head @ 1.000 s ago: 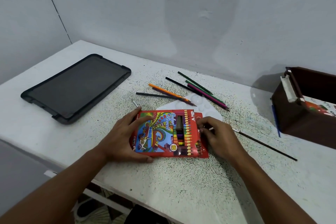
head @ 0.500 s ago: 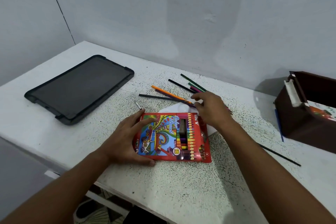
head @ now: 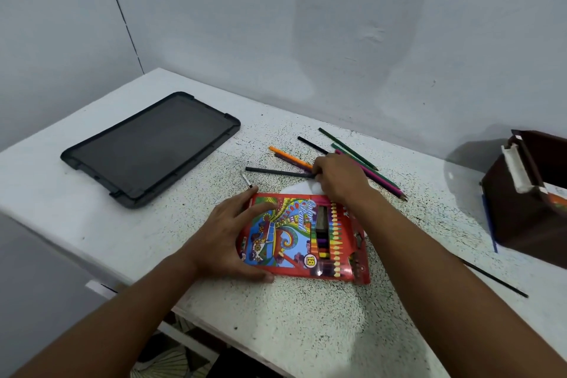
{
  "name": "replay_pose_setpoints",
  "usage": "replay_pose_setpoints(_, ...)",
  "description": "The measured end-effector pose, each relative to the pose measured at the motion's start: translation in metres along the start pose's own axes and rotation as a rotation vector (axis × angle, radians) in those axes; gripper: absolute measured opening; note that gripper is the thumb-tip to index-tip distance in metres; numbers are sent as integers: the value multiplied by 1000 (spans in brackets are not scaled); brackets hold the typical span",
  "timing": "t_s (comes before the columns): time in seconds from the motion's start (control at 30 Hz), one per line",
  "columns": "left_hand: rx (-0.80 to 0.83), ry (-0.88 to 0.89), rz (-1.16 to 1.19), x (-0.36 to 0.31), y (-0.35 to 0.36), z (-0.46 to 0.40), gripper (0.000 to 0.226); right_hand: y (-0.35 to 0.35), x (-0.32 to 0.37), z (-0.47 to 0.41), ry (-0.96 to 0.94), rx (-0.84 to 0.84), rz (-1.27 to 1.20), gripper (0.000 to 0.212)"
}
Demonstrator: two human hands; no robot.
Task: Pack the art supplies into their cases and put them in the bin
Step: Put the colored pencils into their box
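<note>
A red colour-pencil box (head: 306, 236) lies flat on the white speckled table (head: 306, 322). My left hand (head: 227, 239) rests on the box's left edge and grips it. Beyond the box, several loose pencils are scattered: a dark grey one (head: 276, 172), an orange one (head: 290, 157), green ones (head: 346, 148) and a magenta one (head: 383, 182). My right hand (head: 337, 176) is over this pile, its fingertips pinched on the right end of the dark grey pencil. A white sheet (head: 302, 187) peeks out under the hand.
A black tablet (head: 150, 147) lies at the back left. A dark brown bin (head: 527, 193) stands at the right edge with a box inside. A thin black stick (head: 494, 278) lies in front of the bin. A small metal piece (head: 246, 178) sits near the box's top left corner.
My right hand left the box's right side, reached forward to the pencil pile and closed its fingertips on the dark grey pencil. My left hand stayed on the box.
</note>
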State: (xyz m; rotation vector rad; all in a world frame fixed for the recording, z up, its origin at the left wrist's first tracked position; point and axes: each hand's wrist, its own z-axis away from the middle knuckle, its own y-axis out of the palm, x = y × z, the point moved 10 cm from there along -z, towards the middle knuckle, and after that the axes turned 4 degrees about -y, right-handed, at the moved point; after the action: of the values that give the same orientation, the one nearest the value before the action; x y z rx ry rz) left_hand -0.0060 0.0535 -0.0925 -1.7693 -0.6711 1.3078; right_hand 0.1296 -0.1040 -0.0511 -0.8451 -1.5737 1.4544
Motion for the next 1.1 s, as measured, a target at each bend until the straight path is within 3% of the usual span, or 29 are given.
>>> replay_pose_setpoints(0.3,-11,-3,-8,0,-2,0,108,-22,-45,36,129,-96,-121,17)
replay_pose_setpoints(0.5,-4,-3,-14,-1,-1,0,108,-48,-112,126,276,-209,-261,12)
replay_pose_setpoints(0.63,-2,-12,-16,2,-1,-1,109,-36,-136,173,355,-169,-249,14)
replay_pose_setpoints(0.8,12,-25,-20,2,2,-1,109,-30,-141,197,363,-179,-267,23)
replay_pose_setpoints(1.0,20,-36,-18,1,2,-1,108,-16,-111,186,243,-103,-322,30)
replay_pose_setpoints(1.1,-2,-18,-14,-3,-1,0,108,-16,-93,172,235,-142,-365,29)
